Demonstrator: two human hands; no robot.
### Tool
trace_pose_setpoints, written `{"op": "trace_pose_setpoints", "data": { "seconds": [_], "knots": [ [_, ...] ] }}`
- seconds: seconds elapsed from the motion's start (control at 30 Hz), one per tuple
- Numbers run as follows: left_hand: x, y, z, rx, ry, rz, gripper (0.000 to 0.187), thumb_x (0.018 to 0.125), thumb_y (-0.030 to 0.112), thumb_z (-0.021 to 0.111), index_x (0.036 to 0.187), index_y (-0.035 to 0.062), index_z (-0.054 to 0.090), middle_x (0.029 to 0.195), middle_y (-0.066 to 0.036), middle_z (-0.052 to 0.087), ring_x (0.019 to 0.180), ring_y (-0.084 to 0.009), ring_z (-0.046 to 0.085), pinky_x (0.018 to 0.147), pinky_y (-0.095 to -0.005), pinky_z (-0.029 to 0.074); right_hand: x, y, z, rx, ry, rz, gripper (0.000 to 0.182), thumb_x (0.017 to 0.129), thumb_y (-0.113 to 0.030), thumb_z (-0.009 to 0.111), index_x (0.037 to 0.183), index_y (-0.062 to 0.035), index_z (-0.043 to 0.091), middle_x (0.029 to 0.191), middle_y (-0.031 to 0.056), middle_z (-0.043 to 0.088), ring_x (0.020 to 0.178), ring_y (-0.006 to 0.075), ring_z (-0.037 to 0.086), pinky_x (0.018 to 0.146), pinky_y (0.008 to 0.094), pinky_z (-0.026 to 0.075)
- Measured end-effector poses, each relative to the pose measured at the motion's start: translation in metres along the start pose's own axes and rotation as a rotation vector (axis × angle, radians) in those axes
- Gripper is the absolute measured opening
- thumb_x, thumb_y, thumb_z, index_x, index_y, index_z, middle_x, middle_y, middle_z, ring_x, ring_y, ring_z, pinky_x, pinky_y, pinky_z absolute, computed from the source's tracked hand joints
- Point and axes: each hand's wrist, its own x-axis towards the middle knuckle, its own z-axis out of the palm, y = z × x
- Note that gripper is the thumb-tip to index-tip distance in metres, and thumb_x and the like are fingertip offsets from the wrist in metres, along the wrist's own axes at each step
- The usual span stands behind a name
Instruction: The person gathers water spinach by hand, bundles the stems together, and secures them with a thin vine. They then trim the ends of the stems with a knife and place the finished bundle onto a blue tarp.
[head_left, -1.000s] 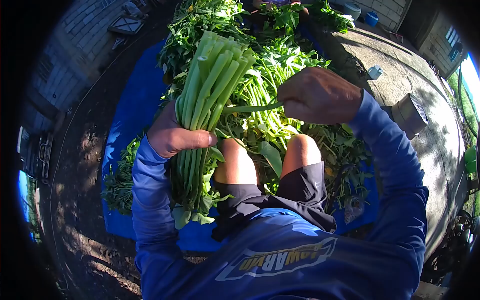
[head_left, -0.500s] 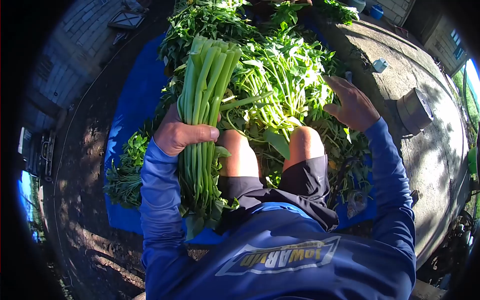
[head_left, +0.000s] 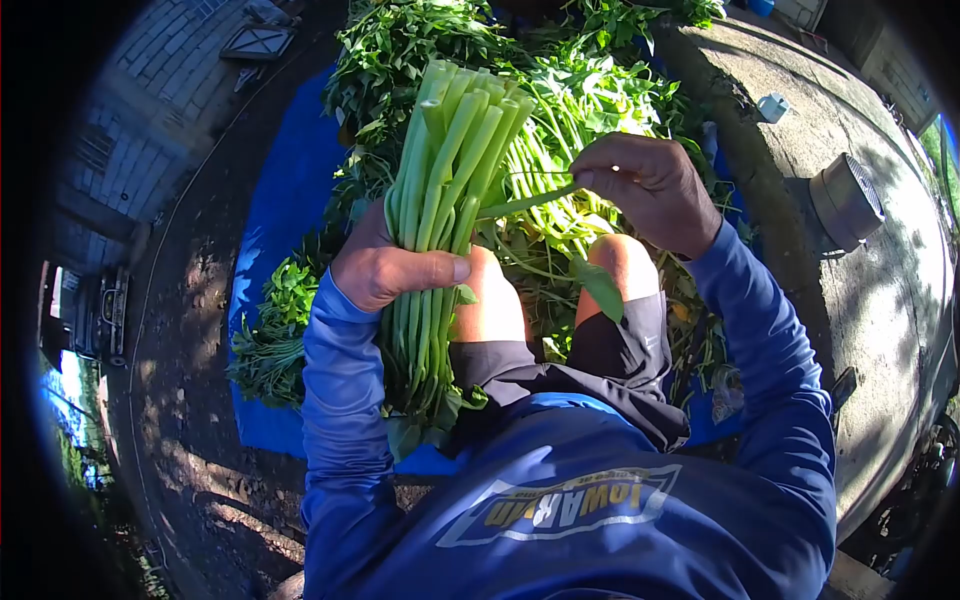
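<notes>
My left hand (head_left: 395, 262) is wrapped round a thick bundle of water spinach (head_left: 440, 170), its pale cut stem ends up and its leaves hanging down by my lap. The thumb lies across the front of the stems. One loose green stalk (head_left: 530, 203) sticks out sideways from the bundle to the right. At its outer end my right hand (head_left: 655, 190) is closed in a pinch, thumb against forefinger, above my right knee. A single leaf (head_left: 598, 290) hangs beside that knee. Behind both hands lies a large heap of water spinach (head_left: 600, 95).
A blue tarp (head_left: 280, 160) lies under the greens. A smaller leafy bunch (head_left: 275, 340) rests on its left side. To the right, on the concrete ledge (head_left: 740, 70), are a small light-coloured container (head_left: 772, 107) and a round metal can (head_left: 847, 203).
My right hand has moved left from over the heap toward the bundle, and its spread fingers have closed on the end of the stalk. My left hand keeps its hold on the bundle.
</notes>
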Motion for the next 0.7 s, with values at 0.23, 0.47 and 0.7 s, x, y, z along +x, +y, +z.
{"op": "trace_pose_setpoints", "data": {
  "seconds": [0.23,0.47,0.7],
  "knots": [
    [-0.008,-0.012,-0.015,-0.061,0.157,-0.041,0.054,0.074,0.017,0.083,0.123,0.0019,0.067,0.104,-0.007,0.071,0.092,-0.0176,0.067,0.086,-0.0340,0.056,-0.033,0.047,-0.052,-0.935,0.464,0.004,0.030,0.093,-0.017,0.073,0.118,-0.0007,0.074,0.110,0.0202,0.076,0.096,0.0342,0.075,0.088,0.0417,0.058],
    [0.012,-0.012,0.007,-0.021,0.082,0.028,0.053,0.074,0.019,0.084,0.122,0.0015,0.069,0.106,-0.007,0.072,0.096,-0.0167,0.068,0.086,-0.0332,0.055,0.003,-0.037,0.108,0.924,0.120,0.219,0.039,0.103,-0.017,0.070,0.130,0.0097,0.064,0.124,0.0134,0.072,0.108,0.0171,0.067,0.097,0.0319,0.054],
    [-0.003,-0.013,0.000,-0.081,0.115,0.017,0.054,0.072,0.016,0.084,0.121,0.0018,0.067,0.103,-0.007,0.071,0.093,-0.0177,0.068,0.086,-0.0342,0.055,-0.020,0.015,0.059,-0.052,0.559,0.226,0.012,0.098,-0.007,0.067,0.108,-0.0010,0.069,0.091,0.0164,0.071,0.082,0.0286,0.070,0.072,0.0385,0.053]
  ]
}}
